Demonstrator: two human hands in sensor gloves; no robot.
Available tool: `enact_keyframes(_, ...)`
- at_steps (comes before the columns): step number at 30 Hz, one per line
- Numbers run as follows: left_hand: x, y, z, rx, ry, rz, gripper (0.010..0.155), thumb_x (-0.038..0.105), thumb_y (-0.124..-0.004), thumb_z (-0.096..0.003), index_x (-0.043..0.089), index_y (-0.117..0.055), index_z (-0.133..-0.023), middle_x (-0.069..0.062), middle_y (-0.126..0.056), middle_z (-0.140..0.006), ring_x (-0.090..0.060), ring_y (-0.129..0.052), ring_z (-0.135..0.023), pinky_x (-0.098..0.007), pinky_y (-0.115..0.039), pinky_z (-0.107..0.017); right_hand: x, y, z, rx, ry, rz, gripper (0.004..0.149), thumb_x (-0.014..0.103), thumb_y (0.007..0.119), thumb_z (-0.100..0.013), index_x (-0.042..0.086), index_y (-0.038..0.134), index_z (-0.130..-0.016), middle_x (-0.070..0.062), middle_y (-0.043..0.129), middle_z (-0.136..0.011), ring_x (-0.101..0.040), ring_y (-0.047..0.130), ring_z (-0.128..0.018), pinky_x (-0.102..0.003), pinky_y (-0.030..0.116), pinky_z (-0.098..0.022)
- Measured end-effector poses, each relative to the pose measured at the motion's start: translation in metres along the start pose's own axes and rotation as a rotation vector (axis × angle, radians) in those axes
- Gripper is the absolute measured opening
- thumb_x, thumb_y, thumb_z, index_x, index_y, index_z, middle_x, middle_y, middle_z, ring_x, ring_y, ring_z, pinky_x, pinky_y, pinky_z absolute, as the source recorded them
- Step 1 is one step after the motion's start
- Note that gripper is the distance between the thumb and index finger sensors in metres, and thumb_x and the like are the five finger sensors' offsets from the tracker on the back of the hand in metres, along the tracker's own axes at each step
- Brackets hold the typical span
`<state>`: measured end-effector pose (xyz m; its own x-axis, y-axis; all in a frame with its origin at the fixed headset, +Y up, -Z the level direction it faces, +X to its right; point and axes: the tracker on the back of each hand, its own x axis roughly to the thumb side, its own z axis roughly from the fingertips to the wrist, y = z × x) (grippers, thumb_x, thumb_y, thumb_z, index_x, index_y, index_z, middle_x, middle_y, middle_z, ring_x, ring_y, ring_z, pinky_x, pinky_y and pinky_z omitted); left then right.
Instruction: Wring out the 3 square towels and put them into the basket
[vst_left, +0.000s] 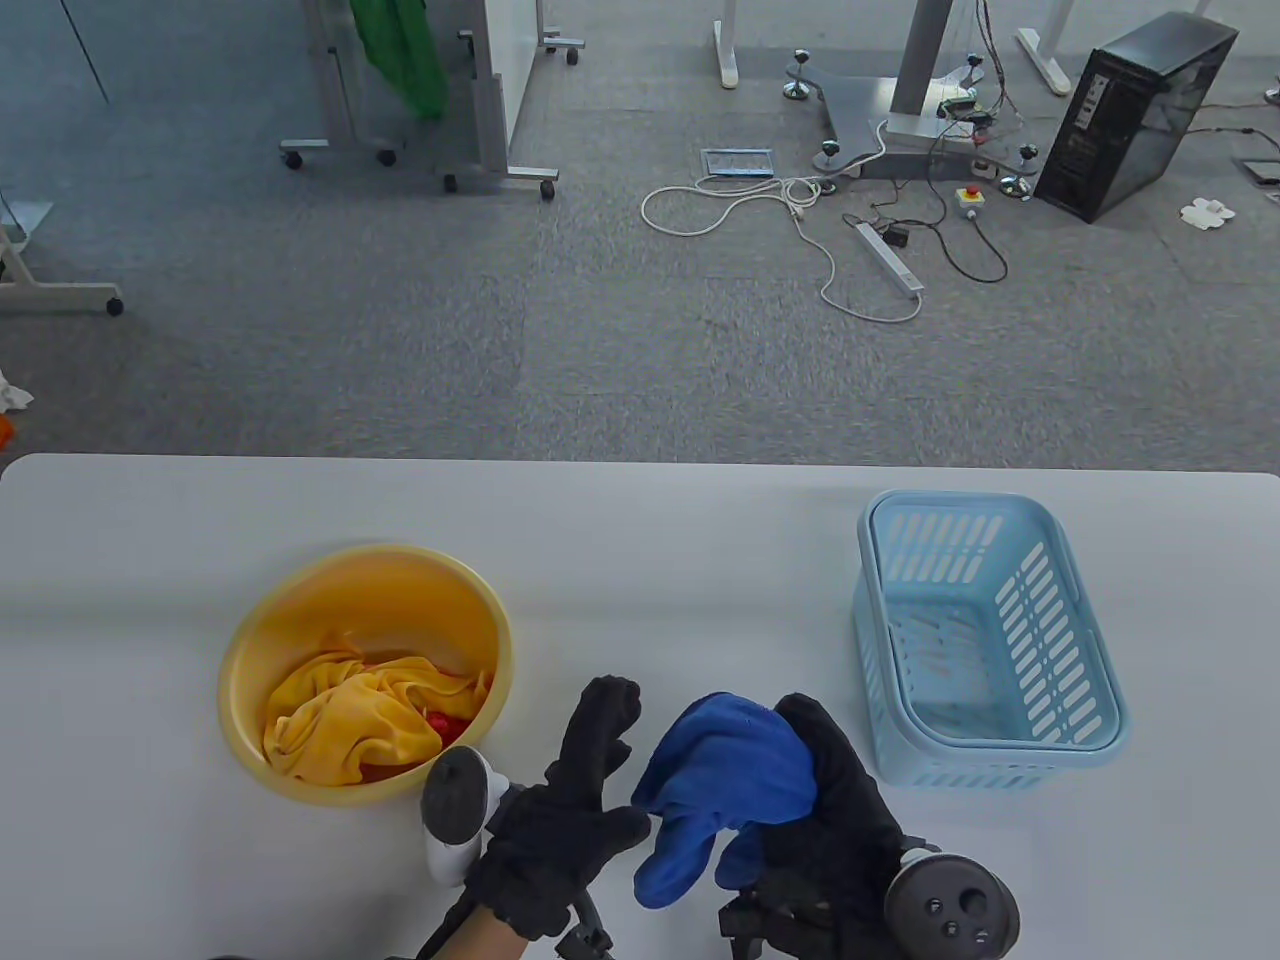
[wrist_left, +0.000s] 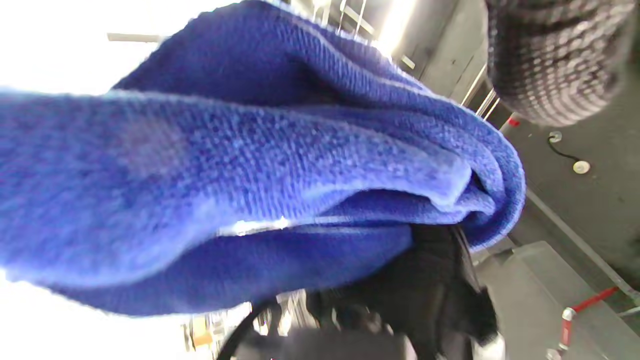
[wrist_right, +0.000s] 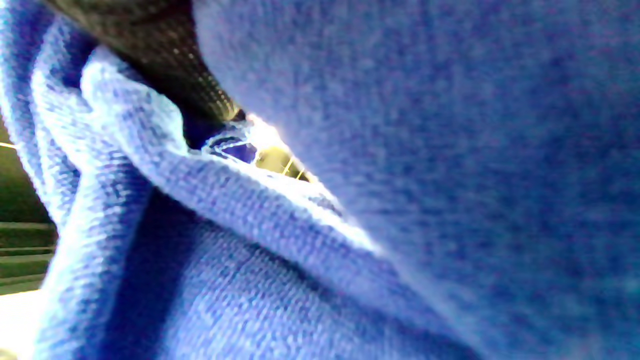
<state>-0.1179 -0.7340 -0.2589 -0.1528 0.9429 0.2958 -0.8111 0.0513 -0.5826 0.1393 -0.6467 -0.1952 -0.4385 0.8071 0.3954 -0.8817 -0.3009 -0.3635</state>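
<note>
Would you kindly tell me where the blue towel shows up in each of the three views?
Table view: blue towel at bottom centre, draped over the right hand.
Left wrist view: it fills the left and centre.
Right wrist view: it fills nearly the whole frame.
Shared landmark: black glove against blue cloth.

Both hands wear black knitted gloves with a slightly fuzzy surface. In the left wrist view the knit of one fingertip (wrist_left: 555, 55) looks grey with darker rows. The left hand (vst_left: 570, 810) carries a tracker (vst_left: 455, 810) strapped on its back: the body is white and its rounded top is dark grey. The right hand (vst_left: 830, 810) carries a second tracker (vst_left: 950, 905), with a dark grey round face that has some small buttons on it. Black straps and thin black bars run below each wrist.
</note>
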Motion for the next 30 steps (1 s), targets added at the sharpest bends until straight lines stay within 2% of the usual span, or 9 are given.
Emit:
enact_keyframes(3, -0.001, -0.007, -0.004, -0.134, 0.078, -0.048, 0.121, 0.070, -0.098, -0.0343, 0.042, -0.009, -0.112, -0.006, -0.001, -0.121, -0.042, -0.005, -0.115, -0.075, -0.016, -0.072, -0.001, 0.001, -0.001, 0.018, 0.007, -0.025, 0.055, 0.034, 0.090, -0.054, 0.022, 0.065, -0.101, -0.010, 0.084, -0.087, -0.024, 0.097, -0.060, -0.061, 0.068, -0.070)
enact_keyframes(6, -0.001, -0.014, -0.007, -0.269, 0.131, -0.283, 0.127, 0.070, -0.098, -0.0345, 0.041, 0.000, -0.109, -0.009, 0.001, -0.120, -0.045, -0.005, -0.114, -0.076, -0.019, -0.071, -0.001, 0.006, -0.002, 0.084, -0.001, -0.127, 0.054, 0.033, 0.090, -0.054, 0.022, 0.066, -0.101, -0.011, 0.085, -0.085, -0.025, 0.097, -0.057, -0.060, 0.069, -0.069)
enact_keyframes(12, -0.008, -0.030, -0.009, -0.370, 0.181, -0.202, 0.129, 0.059, -0.104, -0.0370, 0.039, 0.002, -0.108, -0.009, -0.005, -0.122, -0.046, -0.010, -0.115, -0.076, -0.020, -0.071, 0.000, 0.015, -0.004, 0.205, -0.030, -0.266, 0.054, 0.033, 0.089, -0.055, 0.022, 0.064, -0.102, -0.011, 0.083, -0.088, -0.025, 0.097, -0.061, -0.062, 0.067, -0.071)
enact_keyframes(14, -0.012, -0.030, -0.009, -0.372, 0.191, -0.164, 0.123, 0.051, -0.105, -0.0417, 0.042, -0.003, -0.109, -0.006, -0.008, -0.123, -0.047, -0.018, -0.116, -0.077, -0.023, -0.071, -0.001, 0.015, -0.004, 0.210, -0.031, -0.284, 0.054, 0.033, 0.088, -0.055, 0.022, 0.064, -0.102, -0.010, 0.083, -0.089, -0.024, 0.097, -0.062, -0.062, 0.066, -0.072)
enact_keyframes(19, -0.012, -0.032, -0.011, -0.419, 0.203, 0.011, 0.113, 0.038, -0.105, -0.0448, 0.042, -0.016, -0.113, -0.001, -0.045, -0.126, -0.045, -0.029, -0.118, -0.077, -0.025, -0.071, -0.004, 0.022, -0.006, 0.285, -0.012, -0.451, 0.053, 0.032, 0.089, -0.055, 0.022, 0.066, -0.101, -0.011, 0.084, -0.088, -0.026, 0.097, -0.062, -0.062, 0.066, -0.072)
enact_keyframes(21, -0.011, -0.035, -0.012, -0.435, 0.199, 0.023, 0.109, 0.034, -0.104, -0.0459, 0.040, -0.020, -0.115, -0.002, -0.064, -0.118, -0.043, -0.038, -0.118, -0.077, -0.027, -0.072, -0.003, 0.024, -0.006, 0.302, -0.024, -0.436, 0.053, 0.033, 0.089, -0.055, 0.023, 0.065, -0.101, -0.010, 0.084, -0.089, -0.025, 0.097, -0.062, -0.062, 0.066, -0.072)
enact_keyframes(23, -0.011, -0.036, -0.014, -0.441, 0.207, 0.032, 0.104, 0.032, -0.104, -0.0452, 0.038, -0.029, -0.116, -0.006, -0.083, -0.095, -0.037, -0.069, -0.107, -0.076, -0.034, -0.071, -0.003, 0.025, -0.006, 0.327, -0.020, -0.438, 0.053, 0.033, 0.089, -0.055, 0.023, 0.065, -0.102, -0.010, 0.083, -0.089, -0.025, 0.097, -0.062, -0.063, 0.066, -0.072)
enact_keyframes(27, -0.015, -0.032, -0.012, -0.425, 0.244, -0.043, 0.100, 0.034, -0.104, -0.0447, 0.037, -0.035, -0.116, -0.003, -0.087, -0.083, -0.034, -0.086, -0.084, -0.074, -0.048, -0.070, -0.003, 0.024, -0.005, 0.289, -0.016, -0.391, 0.053, 0.034, 0.093, -0.052, 0.024, 0.071, -0.099, -0.010, 0.086, -0.087, -0.025, 0.098, -0.060, -0.062, 0.068, -0.071)
enact_keyframes(30, -0.018, -0.027, -0.010, -0.389, 0.262, -0.094, 0.093, 0.033, -0.103, -0.0449, 0.035, -0.043, -0.116, -0.004, -0.088, -0.079, -0.033, -0.090, -0.077, -0.071, -0.056, -0.068, -0.003, 0.022, -0.004, 0.276, -0.029, -0.315, 0.053, 0.036, 0.094, -0.051, 0.025, 0.072, -0.098, -0.009, 0.085, -0.089, -0.026, 0.097, -0.062, -0.061, 0.068, -0.071)
